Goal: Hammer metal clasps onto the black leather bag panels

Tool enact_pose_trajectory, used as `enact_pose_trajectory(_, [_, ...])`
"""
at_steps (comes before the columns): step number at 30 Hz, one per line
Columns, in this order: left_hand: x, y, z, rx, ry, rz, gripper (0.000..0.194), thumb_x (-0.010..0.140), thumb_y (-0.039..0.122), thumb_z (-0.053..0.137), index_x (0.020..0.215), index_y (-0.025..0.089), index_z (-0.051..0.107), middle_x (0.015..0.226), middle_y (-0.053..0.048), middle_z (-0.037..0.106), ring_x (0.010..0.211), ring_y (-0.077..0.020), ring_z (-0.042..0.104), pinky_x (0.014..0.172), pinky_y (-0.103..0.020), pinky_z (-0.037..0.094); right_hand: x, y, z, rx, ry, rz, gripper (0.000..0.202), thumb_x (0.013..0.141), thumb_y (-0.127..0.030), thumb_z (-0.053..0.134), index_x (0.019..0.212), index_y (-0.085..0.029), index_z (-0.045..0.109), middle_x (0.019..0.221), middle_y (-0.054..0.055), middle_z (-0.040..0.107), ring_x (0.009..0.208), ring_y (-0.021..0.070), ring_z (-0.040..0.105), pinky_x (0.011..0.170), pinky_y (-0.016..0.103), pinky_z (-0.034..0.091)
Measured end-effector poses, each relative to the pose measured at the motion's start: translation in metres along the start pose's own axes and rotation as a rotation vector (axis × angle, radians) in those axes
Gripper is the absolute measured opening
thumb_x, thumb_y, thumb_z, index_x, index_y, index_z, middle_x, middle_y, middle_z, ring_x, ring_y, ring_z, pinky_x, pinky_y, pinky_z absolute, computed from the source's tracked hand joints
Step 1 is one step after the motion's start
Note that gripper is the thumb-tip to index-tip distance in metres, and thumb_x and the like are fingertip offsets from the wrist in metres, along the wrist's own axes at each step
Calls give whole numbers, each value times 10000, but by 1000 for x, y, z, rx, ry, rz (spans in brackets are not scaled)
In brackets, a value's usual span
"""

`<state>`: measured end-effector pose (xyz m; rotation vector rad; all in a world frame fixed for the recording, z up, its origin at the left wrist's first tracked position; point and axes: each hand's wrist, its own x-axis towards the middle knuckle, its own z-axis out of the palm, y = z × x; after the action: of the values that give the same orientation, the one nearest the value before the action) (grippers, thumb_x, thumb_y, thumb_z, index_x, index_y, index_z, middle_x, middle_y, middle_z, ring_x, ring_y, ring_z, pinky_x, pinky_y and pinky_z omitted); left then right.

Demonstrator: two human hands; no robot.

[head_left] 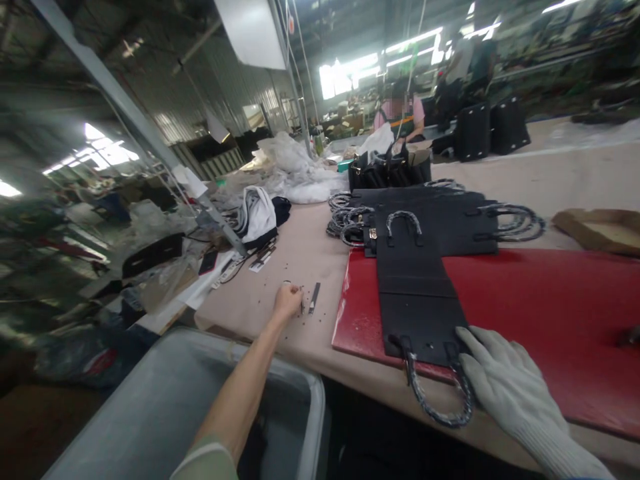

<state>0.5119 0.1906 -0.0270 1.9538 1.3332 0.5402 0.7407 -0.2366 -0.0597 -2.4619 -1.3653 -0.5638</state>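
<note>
My bare left hand (289,300) is over the beige tabletop with its fingers closed. A thin dark metal tool (302,304) shows at the fingertips; whether it is gripped or just touched is unclear. Right beside it lies a slim dark blade-like tool (315,299). My right hand (510,377), in a whitish knit glove, has its fingers stretched out at the near right corner of a black bag panel (417,287). That panel lies flat, partly on a red board (525,307). Its near braided handle (440,417) hangs over the table edge; another handle (404,219) rests at its far end.
More black panels with braided handles (517,223) are stacked behind. Black bags (390,170) stand farther back, near a seated person (400,117). A grey bin (200,340) is below the table at left. A cardboard tray (600,227) sits at right, a metal post (150,133) at left.
</note>
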Motion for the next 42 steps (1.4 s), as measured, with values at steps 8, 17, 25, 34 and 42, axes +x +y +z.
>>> enact_pose_trajectory(8, [-13,-21,4,156,85,88,161,859,155,628,902,153,783,985,-121,799,989,-249,746,937,-327,551,1,1,1,-19,0,-24,600,1029,-413,253,1336,-99,663,1327,211,660,1210,396,612,1077,603,447])
enact_pose_trajectory(17, [-97,-22,44,119,130,375,229,913,209,527,1004,175,734,1181,-152,731,1183,-302,670,1083,-472,530,-9,11,-4,275,-112,104,523,998,-458,451,1417,-179,594,1432,164,628,1364,363,546,1177,622,388])
enact_pose_trajectory(25, [-170,34,114,23,-36,793,195,1008,229,540,1103,194,707,1275,-123,702,1182,-273,681,1043,-467,588,-17,9,-9,393,-123,194,626,872,-285,582,1492,-215,537,1483,135,608,1444,350,492,1237,649,301])
enact_pose_trajectory(34, [-181,52,133,106,-170,861,254,969,128,513,1155,177,679,1387,-148,632,1326,-312,597,1141,-534,538,-19,5,-11,555,-38,305,551,836,-168,539,1377,-225,626,1413,92,664,1377,301,561,1246,605,333])
enact_pose_trajectory(42, [-179,42,119,130,-261,945,240,963,131,512,1129,213,666,1316,-128,643,1289,-300,611,1135,-532,546,-56,-49,-42,884,51,816,500,913,-211,503,1406,-230,578,1337,105,698,1191,248,694,1099,480,543])
